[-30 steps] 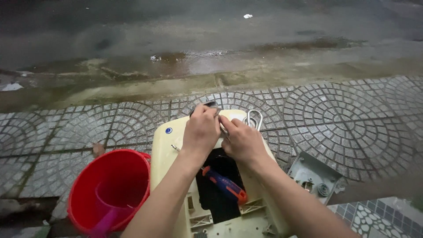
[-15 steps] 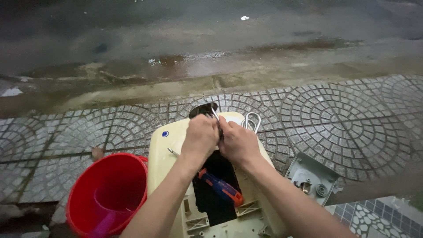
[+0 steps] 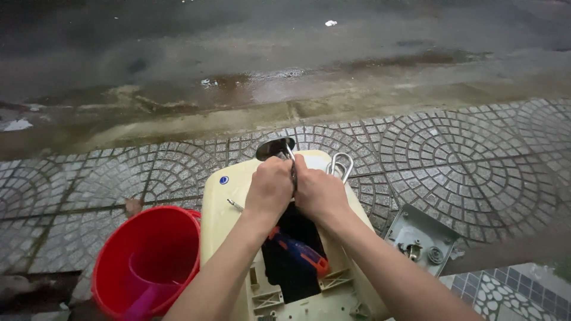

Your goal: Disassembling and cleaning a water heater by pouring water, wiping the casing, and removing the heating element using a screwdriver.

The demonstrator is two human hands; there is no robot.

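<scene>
Both hands are bunched together at the far end of a cream-yellow plastic appliance housing [image 3: 232, 202] lying flat on the patterned paving-stone pavement [image 3: 452, 148]. The left hand [image 3: 270, 187] is in a tight closed grip around a thin shiny metal part [image 3: 289, 159] that pokes up between the fists, and the right hand [image 3: 318, 191] is curled shut right against it, knuckles touching; can't tell if the right one has hold of the same piece. A bent silver wire loop [image 3: 340, 165] sits just beside the right hand. Inside the housing's dark opening lies a blue and orange handled tool [image 3: 300, 252], under the forearms. A red plastic bucket [image 3: 146, 261] stands touching the housing's left side, and a grey metal cover plate [image 3: 423, 238] lies on the pavement near the right forearm.
</scene>
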